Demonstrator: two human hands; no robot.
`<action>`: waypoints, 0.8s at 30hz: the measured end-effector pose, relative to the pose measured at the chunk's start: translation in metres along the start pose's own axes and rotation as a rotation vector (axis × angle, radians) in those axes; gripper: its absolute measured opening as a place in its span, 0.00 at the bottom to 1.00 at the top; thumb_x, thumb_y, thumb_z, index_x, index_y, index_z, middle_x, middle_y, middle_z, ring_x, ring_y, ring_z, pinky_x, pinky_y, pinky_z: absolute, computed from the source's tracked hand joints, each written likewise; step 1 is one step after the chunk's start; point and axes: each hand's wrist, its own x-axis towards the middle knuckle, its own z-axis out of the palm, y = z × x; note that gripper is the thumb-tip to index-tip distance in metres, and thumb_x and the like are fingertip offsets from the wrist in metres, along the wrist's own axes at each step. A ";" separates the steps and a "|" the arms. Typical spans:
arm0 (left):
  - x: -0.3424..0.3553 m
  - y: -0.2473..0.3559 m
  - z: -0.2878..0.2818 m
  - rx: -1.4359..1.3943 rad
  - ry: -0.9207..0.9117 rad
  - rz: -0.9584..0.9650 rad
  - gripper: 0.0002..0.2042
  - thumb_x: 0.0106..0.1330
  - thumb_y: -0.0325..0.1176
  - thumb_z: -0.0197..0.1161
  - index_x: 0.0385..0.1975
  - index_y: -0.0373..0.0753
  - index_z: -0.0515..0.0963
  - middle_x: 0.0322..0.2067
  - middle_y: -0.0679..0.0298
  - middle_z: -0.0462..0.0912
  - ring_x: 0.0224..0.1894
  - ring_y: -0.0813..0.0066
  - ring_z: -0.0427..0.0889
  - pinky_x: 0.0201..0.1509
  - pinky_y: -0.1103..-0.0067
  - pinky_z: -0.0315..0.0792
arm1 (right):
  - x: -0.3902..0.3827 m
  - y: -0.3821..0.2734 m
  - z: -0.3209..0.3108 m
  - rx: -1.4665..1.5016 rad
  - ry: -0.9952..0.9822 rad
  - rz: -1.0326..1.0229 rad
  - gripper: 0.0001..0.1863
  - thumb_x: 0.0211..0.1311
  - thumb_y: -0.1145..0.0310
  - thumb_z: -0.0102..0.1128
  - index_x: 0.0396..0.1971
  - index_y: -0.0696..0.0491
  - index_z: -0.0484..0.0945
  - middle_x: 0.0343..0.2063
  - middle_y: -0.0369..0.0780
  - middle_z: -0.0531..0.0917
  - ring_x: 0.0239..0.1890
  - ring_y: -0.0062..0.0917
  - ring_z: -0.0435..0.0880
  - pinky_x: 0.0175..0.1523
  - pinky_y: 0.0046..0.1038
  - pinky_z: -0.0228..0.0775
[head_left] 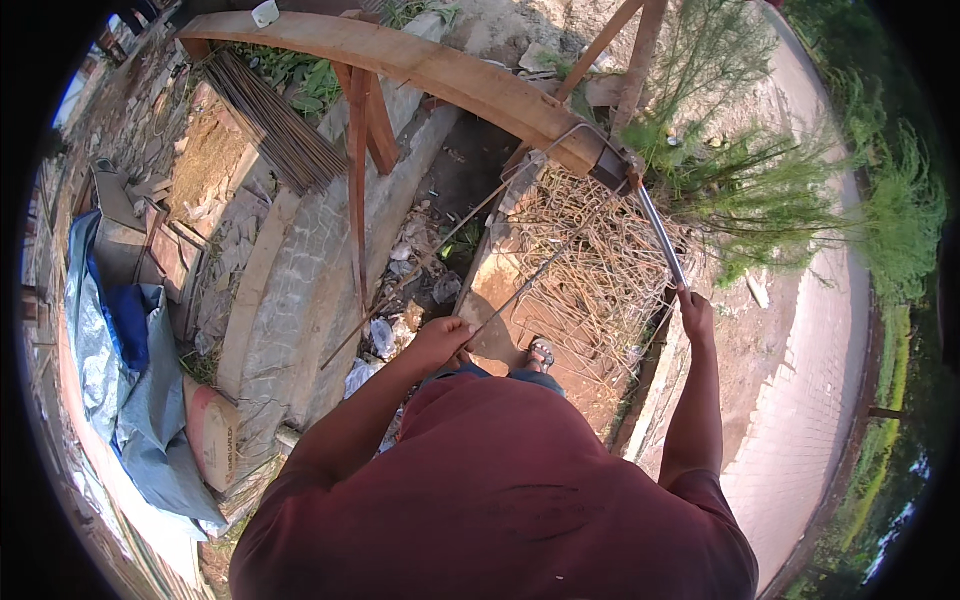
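My left hand (440,341) is closed round the near end of a thin steel rod (530,283), which slants up to the far right. At its far end the rod meets a dark metal fitting (611,166) on the end of a wooden beam (420,77). My right hand (697,313) grips the near end of a silvery metal bar (661,232), whose rusty-looking head rests at that fitting. A second long stretch of thin rod (432,250) runs down to the left and curves near the beam's end; I cannot tell whether both are one bent piece.
A heap of bent metal rods (600,260) lies beneath the beam's end, beyond my sandalled foot (541,351). Straight rods (275,125) lie bundled at the far left. Wooden legs (360,170) prop the beam. A tarpaulin (135,370) and a paper sack (212,435) are left; feathery branches (760,190) overhang right.
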 end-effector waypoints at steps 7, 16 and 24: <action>-0.033 0.027 -0.047 0.741 0.654 0.702 0.10 0.62 0.36 0.58 0.36 0.36 0.77 0.31 0.54 0.81 0.31 0.54 0.79 0.36 0.69 0.72 | 0.000 0.001 -0.002 -0.043 0.015 -0.001 0.37 0.59 0.36 0.48 0.18 0.61 0.75 0.15 0.43 0.75 0.21 0.31 0.73 0.30 0.34 0.64; -0.020 -0.005 -0.112 0.659 0.544 0.273 0.12 0.60 0.38 0.59 0.28 0.33 0.78 0.21 0.50 0.76 0.25 0.54 0.77 0.32 0.67 0.68 | -0.006 -0.020 -0.011 -0.023 0.071 -0.026 0.38 0.57 0.33 0.47 0.22 0.61 0.76 0.17 0.49 0.76 0.24 0.40 0.75 0.34 0.39 0.65; -0.021 0.004 -0.115 0.683 0.614 0.308 0.12 0.59 0.37 0.60 0.27 0.32 0.79 0.18 0.50 0.75 0.19 0.61 0.73 0.28 0.70 0.66 | 0.015 -0.010 -0.052 -0.206 0.000 -0.122 0.39 0.57 0.32 0.44 0.18 0.60 0.74 0.17 0.52 0.75 0.24 0.45 0.76 0.33 0.42 0.65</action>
